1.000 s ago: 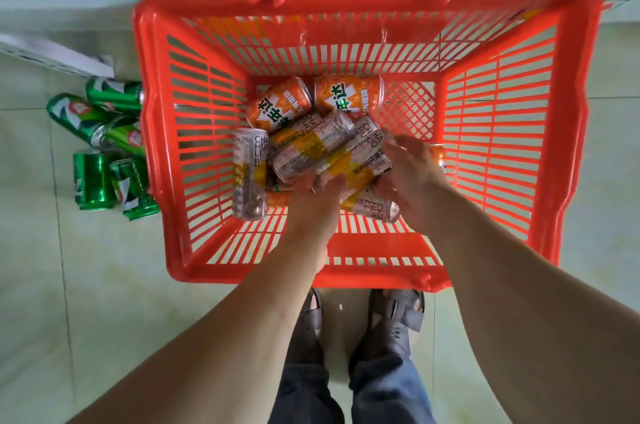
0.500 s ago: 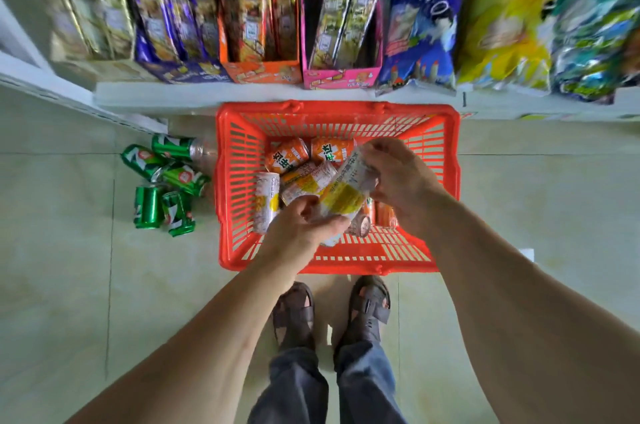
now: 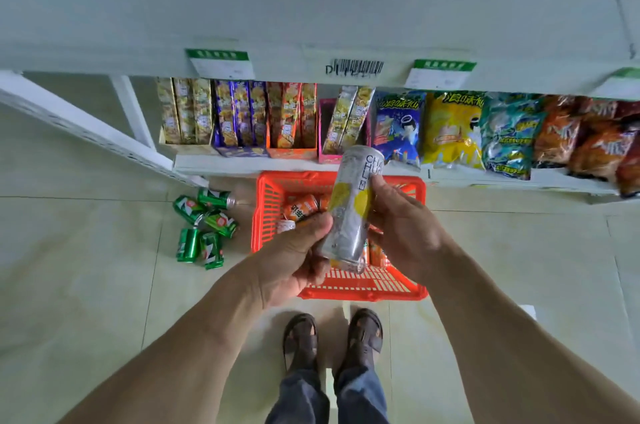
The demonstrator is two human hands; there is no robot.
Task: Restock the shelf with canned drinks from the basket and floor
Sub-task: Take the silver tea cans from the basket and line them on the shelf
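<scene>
Silver-yellow can (image 3: 349, 208) held above the basket (image 3: 266, 212), long axis tilted, top toward the upper shelf (image 3: 311, 52) | left hand (image 3: 294, 260) pinches its lower end, right hand (image 3: 405, 226) curls round its middle | shelf lies straight ahead, right hand nearer.

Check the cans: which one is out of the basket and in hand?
The tall silver-and-yellow can, gripped by left hand and right hand. The orange cans lie in the basket; green cans on the floor.
</scene>
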